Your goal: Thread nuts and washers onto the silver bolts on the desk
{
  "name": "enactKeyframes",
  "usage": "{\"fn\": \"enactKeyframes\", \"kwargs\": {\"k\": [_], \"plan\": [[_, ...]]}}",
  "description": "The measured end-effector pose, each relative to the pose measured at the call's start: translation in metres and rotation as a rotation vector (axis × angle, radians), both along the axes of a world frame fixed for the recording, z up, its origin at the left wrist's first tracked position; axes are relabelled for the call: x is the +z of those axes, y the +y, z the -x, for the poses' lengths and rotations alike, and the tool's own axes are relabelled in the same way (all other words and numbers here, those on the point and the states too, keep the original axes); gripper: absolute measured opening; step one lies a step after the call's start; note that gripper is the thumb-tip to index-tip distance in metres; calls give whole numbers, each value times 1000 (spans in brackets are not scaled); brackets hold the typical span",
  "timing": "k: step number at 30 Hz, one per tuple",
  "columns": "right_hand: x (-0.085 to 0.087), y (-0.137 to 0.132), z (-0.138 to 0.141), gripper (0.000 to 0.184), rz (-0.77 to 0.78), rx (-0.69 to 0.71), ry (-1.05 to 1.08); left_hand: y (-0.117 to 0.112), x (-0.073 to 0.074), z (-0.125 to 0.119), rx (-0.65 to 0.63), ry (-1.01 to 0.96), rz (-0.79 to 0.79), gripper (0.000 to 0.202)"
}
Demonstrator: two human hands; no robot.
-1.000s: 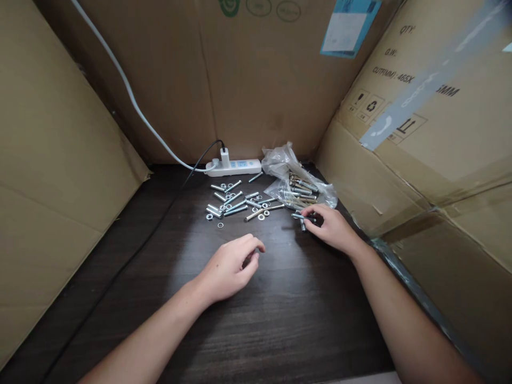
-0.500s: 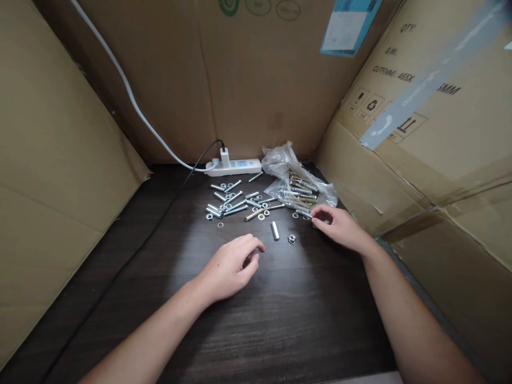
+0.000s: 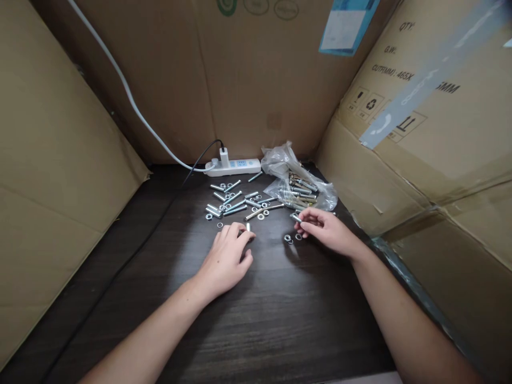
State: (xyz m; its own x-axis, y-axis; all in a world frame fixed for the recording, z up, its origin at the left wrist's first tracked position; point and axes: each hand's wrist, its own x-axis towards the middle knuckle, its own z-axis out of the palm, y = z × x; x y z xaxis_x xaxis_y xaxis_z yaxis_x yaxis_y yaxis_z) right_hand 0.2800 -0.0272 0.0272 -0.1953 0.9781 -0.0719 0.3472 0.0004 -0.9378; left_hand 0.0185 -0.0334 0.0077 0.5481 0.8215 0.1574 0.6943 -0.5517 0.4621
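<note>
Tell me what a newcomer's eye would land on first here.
Probably the silvery bolts scattered in front of the white power strip, with a clear plastic bag of more hardware to their right. Nearer the camera, the right hand holds a small metal piece and the left hand is close to a short metal cylinder.

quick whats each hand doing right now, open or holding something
Left hand: open, near a short silver metal cylinder; contact unclear.
Right hand: closed, holding a silver rod-shaped metal piece.
</note>
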Motion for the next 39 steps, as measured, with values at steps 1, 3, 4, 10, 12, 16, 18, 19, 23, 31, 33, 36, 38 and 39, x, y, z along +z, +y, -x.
{"fn": "enactKeyframes", "kwargs": {"k": [1,3,4,10,12,16,18,19,23,31,33,36,38,39], "plan": [[-3,0,1,15,-37,-27,-18,1,0,0,6,-2,-5,24],[-8,1,3,13,-137,-50,-104,3,0,0,25,1,-16,12],[-10,0,5,12,-194,-47,-163,4,0,1,39,9,-22,7],[-11,-4,17,11,-369,45,-396,12,-5,5,168,67,-53,15],[-11,-6,20,11,-389,70,-430,13,-6,6,175,72,-62,13],[-12,-7,25,12,-441,69,-488,12,-2,4,153,22,-77,4],[-12,-7,27,13,-456,60,-512,10,2,3,135,-48,-84,3],[-12,-7,28,13,-463,58,-522,9,4,2,126,-85,-90,3],[-12,-8,30,14,-492,60,-545,6,9,1,92,-179,-104,4],[-10,-13,38,15,-587,105,-515,3,12,2,32,-238,-88,5],[-10,-14,42,17,-592,119,-486,3,12,1,23,-262,-88,5],[-11,-18,50,24,-614,149,-424,1,12,0,16,-291,-69,6],[-11,-21,56,32,-625,174,-402,-1,11,-1,14,-300,-34,7],[-11,-23,59,35,-624,187,-401,-1,11,-2,15,-304,-14,8]]}}
